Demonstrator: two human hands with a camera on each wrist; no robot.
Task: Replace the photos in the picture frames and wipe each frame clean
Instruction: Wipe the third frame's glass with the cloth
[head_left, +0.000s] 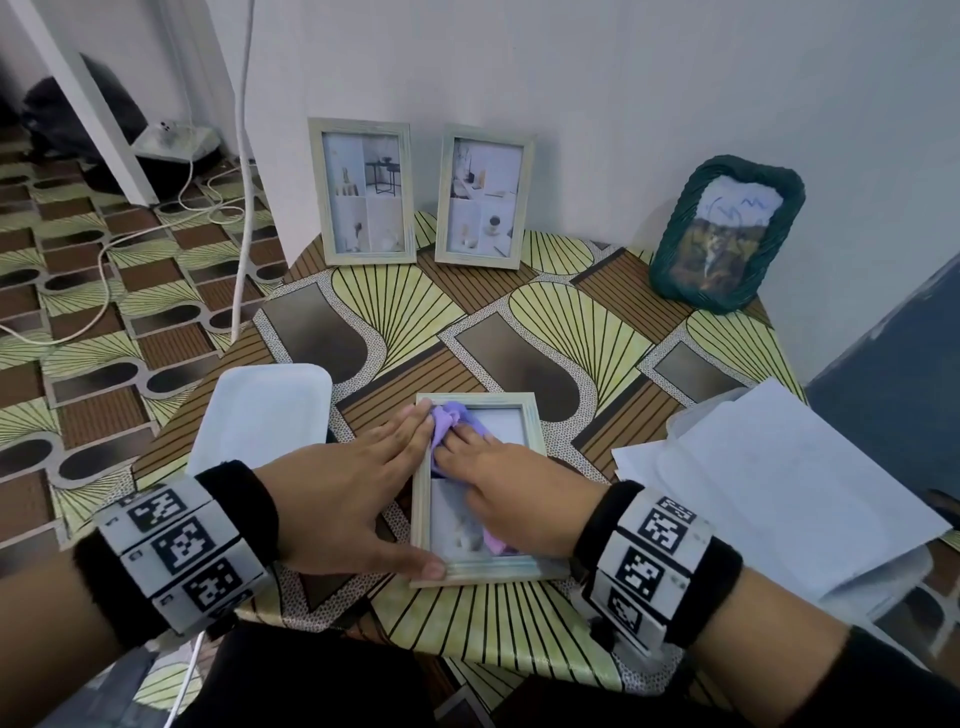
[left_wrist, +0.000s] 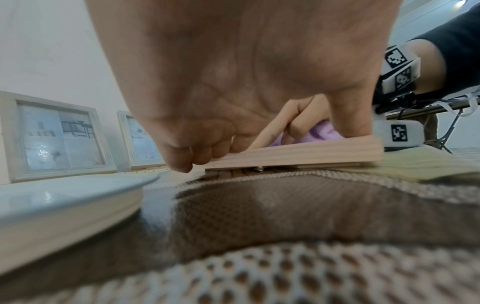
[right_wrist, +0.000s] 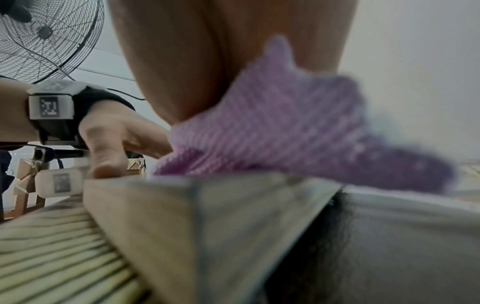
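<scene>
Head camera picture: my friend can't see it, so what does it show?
A right hand rubs a purple cloth over a picture frame lying flat on a table, while the left hand steadies it. Three more frames lean against the wall behind.

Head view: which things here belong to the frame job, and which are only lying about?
Job:
- flat frame, steadied by the left hand
- purple cloth, pressed on the glass by the right hand
- two pale frames and green frame, standing at the wall
- white sheets, perhaps photos

Lying about:
- white tray
- cables on the floor
</scene>
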